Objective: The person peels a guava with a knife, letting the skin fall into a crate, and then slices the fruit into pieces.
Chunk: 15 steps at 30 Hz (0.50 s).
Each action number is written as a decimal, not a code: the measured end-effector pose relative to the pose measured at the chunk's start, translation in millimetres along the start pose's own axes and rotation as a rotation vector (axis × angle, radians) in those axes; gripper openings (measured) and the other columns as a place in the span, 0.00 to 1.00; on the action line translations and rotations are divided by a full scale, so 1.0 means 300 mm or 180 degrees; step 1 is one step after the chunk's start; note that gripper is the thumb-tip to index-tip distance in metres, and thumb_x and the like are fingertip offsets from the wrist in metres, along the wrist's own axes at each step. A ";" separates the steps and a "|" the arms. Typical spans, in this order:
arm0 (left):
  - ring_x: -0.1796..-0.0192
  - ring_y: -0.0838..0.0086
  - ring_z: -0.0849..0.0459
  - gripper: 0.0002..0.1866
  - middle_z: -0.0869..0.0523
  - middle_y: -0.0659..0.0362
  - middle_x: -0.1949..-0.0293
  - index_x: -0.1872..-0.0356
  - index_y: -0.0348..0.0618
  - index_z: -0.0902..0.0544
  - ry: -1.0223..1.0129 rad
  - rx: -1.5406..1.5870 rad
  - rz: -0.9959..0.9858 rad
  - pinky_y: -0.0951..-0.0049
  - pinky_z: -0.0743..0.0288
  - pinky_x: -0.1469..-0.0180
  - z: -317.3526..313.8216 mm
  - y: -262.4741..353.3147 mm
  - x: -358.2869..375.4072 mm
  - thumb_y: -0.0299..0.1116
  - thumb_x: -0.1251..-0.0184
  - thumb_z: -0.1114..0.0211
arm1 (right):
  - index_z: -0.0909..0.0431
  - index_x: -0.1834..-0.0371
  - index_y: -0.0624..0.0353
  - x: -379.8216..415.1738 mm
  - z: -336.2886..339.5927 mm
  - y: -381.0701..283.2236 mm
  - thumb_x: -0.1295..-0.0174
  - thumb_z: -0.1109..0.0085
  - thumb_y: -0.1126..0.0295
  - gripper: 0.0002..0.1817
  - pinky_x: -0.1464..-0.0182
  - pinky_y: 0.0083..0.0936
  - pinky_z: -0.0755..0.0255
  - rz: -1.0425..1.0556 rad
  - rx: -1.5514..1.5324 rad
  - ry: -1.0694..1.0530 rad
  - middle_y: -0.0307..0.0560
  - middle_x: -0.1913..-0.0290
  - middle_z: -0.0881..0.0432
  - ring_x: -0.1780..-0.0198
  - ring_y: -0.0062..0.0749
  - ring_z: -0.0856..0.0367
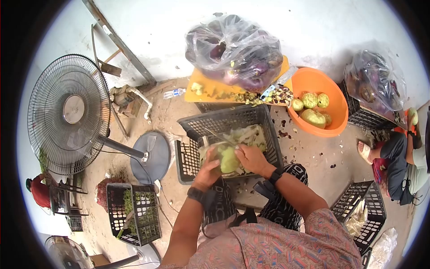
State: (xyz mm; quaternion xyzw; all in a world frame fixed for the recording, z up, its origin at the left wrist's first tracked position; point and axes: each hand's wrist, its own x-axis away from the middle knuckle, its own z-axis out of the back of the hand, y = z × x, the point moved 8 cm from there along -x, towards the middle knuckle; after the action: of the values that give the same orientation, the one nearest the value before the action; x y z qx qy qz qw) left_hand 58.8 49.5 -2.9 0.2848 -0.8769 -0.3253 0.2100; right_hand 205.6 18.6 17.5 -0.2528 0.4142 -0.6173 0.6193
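A pale green, peeled round eggplant (pixel 229 160) is in my left hand (pixel 208 169), whose fingers curl round its left side. My right hand (pixel 253 158) is closed at the eggplant's upper right. From its fingers a long thin knife (pixel 218 135) points up and left; the handle is hidden in the grip. Both hands are over a black plastic crate (pixel 274 134) between my knees. Pale peelings (pixel 251 136) lie inside the crate under the eggplant.
An orange basin (pixel 339 101) holds several peeled eggplants. Beside it, a bag of purple eggplants (pixel 233 54) rests on a yellow board (pixel 197 95) with dark scraps. A standing fan (pixel 74 110) is at left, a crate of greens (pixel 134 210) below it. Another person (pixel 396 161) sits at right.
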 end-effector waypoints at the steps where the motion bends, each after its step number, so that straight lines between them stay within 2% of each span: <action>1: 0.31 0.61 0.36 0.37 0.35 0.57 0.34 0.30 0.52 0.41 -0.0001 0.0004 0.0005 0.54 0.37 0.32 0.000 0.002 0.001 0.32 0.41 0.36 | 0.25 0.68 0.62 0.001 0.000 0.000 0.34 0.49 0.59 0.15 0.67 0.50 0.32 -0.0006 0.0002 0.0000 0.61 0.74 0.21 0.70 0.60 0.23; 4: 0.31 0.61 0.35 0.38 0.34 0.57 0.34 0.30 0.51 0.41 -0.0130 -0.0157 0.0306 0.55 0.36 0.33 -0.008 -0.023 0.003 0.32 0.42 0.35 | 0.25 0.67 0.61 0.007 0.005 -0.022 0.34 0.50 0.60 0.14 0.66 0.50 0.31 0.0169 0.0152 0.0102 0.60 0.75 0.21 0.69 0.61 0.23; 10: 0.34 0.63 0.32 0.39 0.31 0.57 0.36 0.29 0.47 0.42 -0.0043 -0.0032 0.0174 0.62 0.35 0.34 0.033 -0.046 -0.024 0.28 0.42 0.35 | 0.24 0.66 0.59 0.027 0.047 -0.103 0.35 0.50 0.61 0.13 0.66 0.49 0.30 0.0493 0.0331 0.0170 0.58 0.72 0.21 0.68 0.59 0.22; 13: 0.37 0.64 0.30 0.39 0.30 0.56 0.38 0.28 0.47 0.43 0.0215 -0.0045 -0.0048 0.62 0.33 0.37 0.045 -0.037 -0.030 0.22 0.41 0.37 | 0.24 0.68 0.57 0.051 0.089 -0.141 0.35 0.48 0.60 0.12 0.66 0.46 0.29 0.0679 0.0476 0.0246 0.55 0.72 0.20 0.68 0.55 0.21; 15: 0.37 0.65 0.29 0.39 0.29 0.56 0.39 0.28 0.48 0.43 0.0295 -0.0129 -0.0048 0.63 0.32 0.37 0.055 -0.043 -0.033 0.21 0.41 0.37 | 0.24 0.69 0.56 0.066 0.076 -0.147 0.36 0.46 0.58 0.13 0.68 0.43 0.28 0.0772 0.0992 -0.0121 0.52 0.72 0.20 0.70 0.51 0.20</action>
State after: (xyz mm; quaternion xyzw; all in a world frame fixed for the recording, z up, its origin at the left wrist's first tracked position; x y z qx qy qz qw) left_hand 61.8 55.1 -25.2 0.3019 -0.8573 -0.3311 0.2537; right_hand 197.9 -9.9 62.0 -0.1137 0.3293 -0.5899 0.7284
